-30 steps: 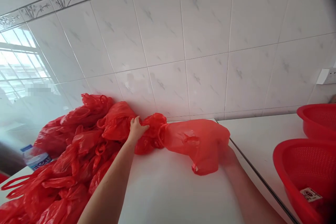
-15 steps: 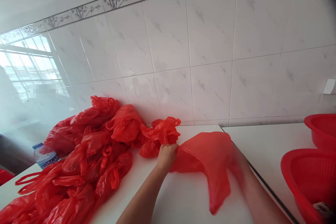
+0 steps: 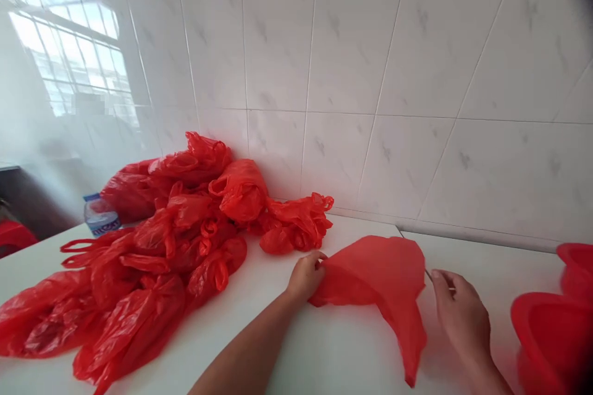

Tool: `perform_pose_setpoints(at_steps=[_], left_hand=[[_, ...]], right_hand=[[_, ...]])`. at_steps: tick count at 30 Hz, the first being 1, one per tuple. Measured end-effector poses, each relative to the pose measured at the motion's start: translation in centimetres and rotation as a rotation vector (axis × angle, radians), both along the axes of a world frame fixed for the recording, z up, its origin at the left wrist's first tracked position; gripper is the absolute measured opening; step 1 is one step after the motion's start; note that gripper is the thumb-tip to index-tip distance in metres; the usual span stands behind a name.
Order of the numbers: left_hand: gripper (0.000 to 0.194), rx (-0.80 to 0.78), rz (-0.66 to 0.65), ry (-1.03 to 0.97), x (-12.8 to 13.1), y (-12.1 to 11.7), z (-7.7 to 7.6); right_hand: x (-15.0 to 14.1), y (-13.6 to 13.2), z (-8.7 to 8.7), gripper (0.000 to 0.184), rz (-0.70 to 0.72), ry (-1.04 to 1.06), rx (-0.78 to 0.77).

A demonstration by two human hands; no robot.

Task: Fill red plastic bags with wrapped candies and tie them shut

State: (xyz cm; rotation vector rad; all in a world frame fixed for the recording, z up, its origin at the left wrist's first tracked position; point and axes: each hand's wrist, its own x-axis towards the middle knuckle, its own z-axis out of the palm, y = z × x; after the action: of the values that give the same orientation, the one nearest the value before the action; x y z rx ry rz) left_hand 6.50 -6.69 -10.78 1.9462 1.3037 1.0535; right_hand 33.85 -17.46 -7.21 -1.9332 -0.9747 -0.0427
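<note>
A red plastic bag (image 3: 375,271) is stretched over the white table, one pointed corner hanging toward me. My left hand (image 3: 306,274) is closed on its left edge, thumb and fingers pinching the thin film. Just off the bag's right side is my right hand (image 3: 463,315), its fingers loosely bent with a gap at the thumb and nothing visible in them. Behind my left hand sits a crumpled clump of red bags (image 3: 301,222), joined on the left to a large heap of red plastic bags (image 3: 162,228).
A clear bottle with a blue cap (image 3: 99,216) stands at the heap's far left. Red plastic baskets (image 3: 546,333) are at the right edge. A white tiled wall (image 3: 343,74) rises behind the table (image 3: 259,327), and a seam runs between two tabletops.
My left hand moved from the clump at the back to the bag's left edge and grips it. My right hand, earlier inside the bag, is now out on its right side.
</note>
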Motion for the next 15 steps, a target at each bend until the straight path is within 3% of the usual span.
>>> perform_pose_setpoints(at_steps=[2,4,6,8,12,15], left_hand=[[0.020,-0.039,0.043,-0.079,0.0,0.3,-0.1],[0.015,-0.083,0.053,-0.162,0.2,0.3,0.0],[0.013,-0.129,0.003,-0.250,0.7,-0.1,0.3],[0.012,-0.183,-0.105,-0.339,1.2,-0.8,0.7],[0.028,-0.346,-0.364,-0.522,1.7,-2.2,1.7],[0.037,-0.469,-0.479,-0.687,1.7,-2.6,2.1]], right_hand=[[-3.3,-2.1,1.5,0.030,-0.054,-0.257,0.217],[-7.2,-3.6,2.3,0.023,0.149,-0.386,0.397],[-10.5,-3.8,2.0,0.019,0.506,-0.440,0.283],[-11.9,-2.7,1.0,0.024,0.637,-0.428,0.083],[-9.1,0.9,-1.8,0.033,0.415,-0.301,-0.092],[-5.1,2.0,-3.2,0.037,0.350,-0.019,-0.113]])
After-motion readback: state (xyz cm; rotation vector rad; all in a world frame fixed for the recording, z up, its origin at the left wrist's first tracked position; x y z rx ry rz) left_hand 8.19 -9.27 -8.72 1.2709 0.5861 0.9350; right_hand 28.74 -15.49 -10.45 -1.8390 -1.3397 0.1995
